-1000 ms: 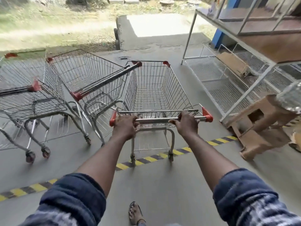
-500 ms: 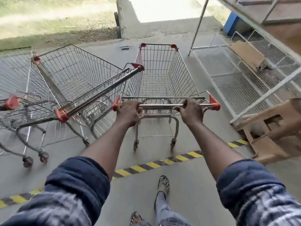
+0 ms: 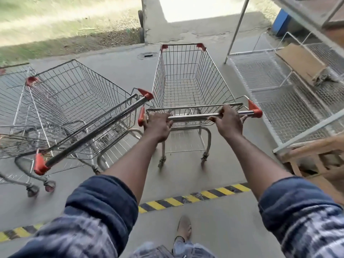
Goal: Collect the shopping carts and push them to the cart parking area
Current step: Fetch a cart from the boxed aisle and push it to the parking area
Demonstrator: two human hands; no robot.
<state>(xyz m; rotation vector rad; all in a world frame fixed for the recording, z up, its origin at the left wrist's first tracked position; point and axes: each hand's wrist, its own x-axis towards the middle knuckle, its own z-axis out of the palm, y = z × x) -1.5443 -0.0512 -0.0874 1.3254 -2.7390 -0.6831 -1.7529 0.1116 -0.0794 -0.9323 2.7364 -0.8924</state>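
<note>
Left grip (image 3: 158, 125) and right grip (image 3: 229, 121) are curled round the steel handle (image 3: 193, 117) of a wire shopping cart (image 3: 214, 81), red-capped at its corners, stood mid-scene on the concrete floor (image 3: 186, 183), just right of a second cart (image 3: 74, 101).

Soft, even daylight covers the shaded concrete floor (image 3: 119, 62). Beyond it the sunlit slab (image 3: 195, 8) burns out to near white and the grass (image 3: 55, 19) looks washed pale, so the light comes from the far, open side. Shadows under the shopping cart (image 3: 186, 81) are faint and diffuse. A thin glint runs along its chrome handle bar (image 3: 193, 117). The centre is fairly sharp, but the sleeves (image 3: 104, 202), the foot (image 3: 184, 228) and the wooden stool (image 3: 316, 151) smear with motion blur. Wide-angle distortion bows the hazard stripe (image 3: 167, 202) and tilts the shelf post (image 3: 236, 30).
</note>
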